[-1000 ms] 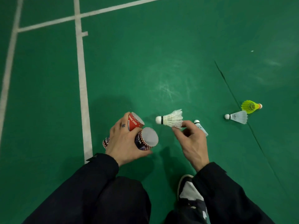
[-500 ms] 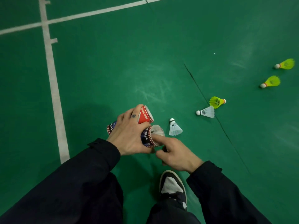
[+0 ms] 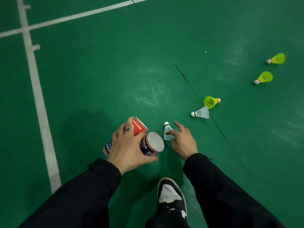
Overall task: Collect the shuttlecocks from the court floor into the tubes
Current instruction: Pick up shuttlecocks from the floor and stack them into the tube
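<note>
Just ahead of a crouching person's shoe (image 3: 171,197), a white shuttlecock (image 3: 168,131) lies on the green court floor (image 3: 102,79), cork pointing away, skirt toward the right hand (image 3: 182,140). That hand reaches down with fingers spread, one fingertip touching or nearly touching the skirt; nothing is pinched yet. By the look of it the shuttle is feather-light and its thin skirt crushes easily, so a soft pinch low on the skirt or at the firm cork seems the safest hold; a squeeze across the open end would likely bend it. Beside it the left hand (image 3: 130,145) grips two tubes (image 3: 148,139) together, a red one and a dark one whose pale open mouth faces the shuttle. Farther right lie another white shuttle (image 3: 201,113) and a yellow one (image 3: 210,101), skirts touching beside a dark floor seam (image 3: 189,83). Two more yellow shuttles (image 3: 264,77) sit well apart near the frame's right edge, and white court lines (image 3: 37,89) cross at upper left
</note>
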A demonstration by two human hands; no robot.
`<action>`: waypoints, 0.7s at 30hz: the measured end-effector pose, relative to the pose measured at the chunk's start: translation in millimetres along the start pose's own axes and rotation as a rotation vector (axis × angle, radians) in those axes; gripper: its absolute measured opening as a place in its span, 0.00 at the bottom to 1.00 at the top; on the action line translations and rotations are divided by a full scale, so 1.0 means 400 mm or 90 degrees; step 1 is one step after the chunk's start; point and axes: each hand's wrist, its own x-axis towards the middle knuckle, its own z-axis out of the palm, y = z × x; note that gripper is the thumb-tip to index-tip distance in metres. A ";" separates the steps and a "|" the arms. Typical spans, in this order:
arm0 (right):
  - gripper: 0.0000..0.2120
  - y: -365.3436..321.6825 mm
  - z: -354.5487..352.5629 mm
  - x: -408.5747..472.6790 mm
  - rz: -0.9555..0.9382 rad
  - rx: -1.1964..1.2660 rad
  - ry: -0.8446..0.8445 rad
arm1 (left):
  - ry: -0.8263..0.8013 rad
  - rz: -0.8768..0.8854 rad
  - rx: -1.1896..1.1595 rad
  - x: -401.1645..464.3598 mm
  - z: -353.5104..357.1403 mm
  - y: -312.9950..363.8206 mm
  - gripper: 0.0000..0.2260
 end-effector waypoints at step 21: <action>0.17 -0.131 -0.365 -0.355 0.016 0.299 0.358 | 0.093 0.152 -0.083 -0.032 -0.117 0.217 0.38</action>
